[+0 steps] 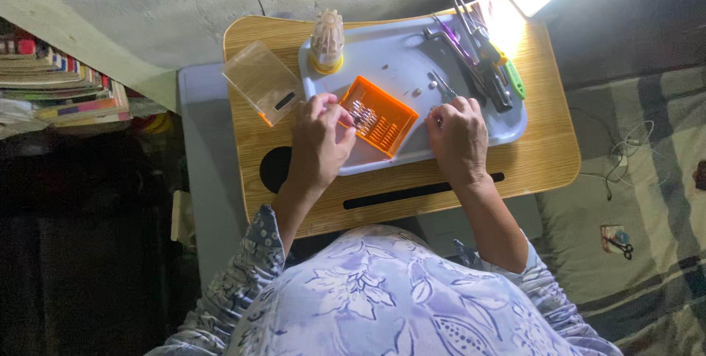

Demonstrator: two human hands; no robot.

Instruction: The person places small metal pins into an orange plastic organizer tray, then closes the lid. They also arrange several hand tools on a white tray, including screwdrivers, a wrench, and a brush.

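On the grey tray (401, 62), left hand (318, 135) touches orange bit case (379, 117).

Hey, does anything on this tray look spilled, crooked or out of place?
A few small metal bits lie loose on the grey tray, outside the orange case, which sits askew. Its clear lid lies off the tray on the wooden desk. The left hand and right hand work at the case's sides. Nothing looks damaged.
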